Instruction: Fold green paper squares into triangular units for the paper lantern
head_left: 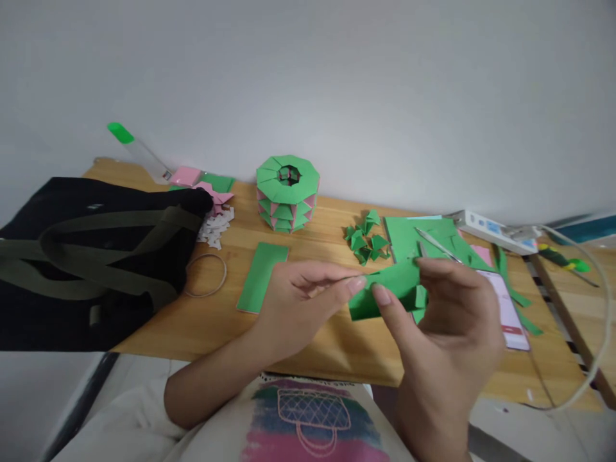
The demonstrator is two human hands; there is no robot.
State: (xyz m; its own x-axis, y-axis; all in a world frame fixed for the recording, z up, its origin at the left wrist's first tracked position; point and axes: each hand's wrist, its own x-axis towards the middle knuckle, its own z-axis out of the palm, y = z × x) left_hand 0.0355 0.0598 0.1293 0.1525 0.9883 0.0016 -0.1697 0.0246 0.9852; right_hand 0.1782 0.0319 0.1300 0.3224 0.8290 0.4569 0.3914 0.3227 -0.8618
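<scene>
Between my two hands, above the table's front half, is a folded piece of green paper [397, 282]. My left hand [308, 308] pinches its left end between thumb and fingers. My right hand [447, 327] grips the right side, thumb on the near face and fingers behind. Part of the paper is hidden by my fingers. Left of it a green paper rectangle [262, 276] lies flat, partly behind my left hand. Beyond the hands sits a small cluster of folded green paper pieces [360, 240]. A round tiered model of green and pink paper [289, 192] stands farther back.
A black bag [106, 256] covers the table's left end, near a rubber band [224, 273] and white paper bits [215, 228]. Right are green sheets [399, 234], a pen [436, 244], a phone [510, 314], a power strip [495, 231] and its cable [607, 308]. A wall stands behind.
</scene>
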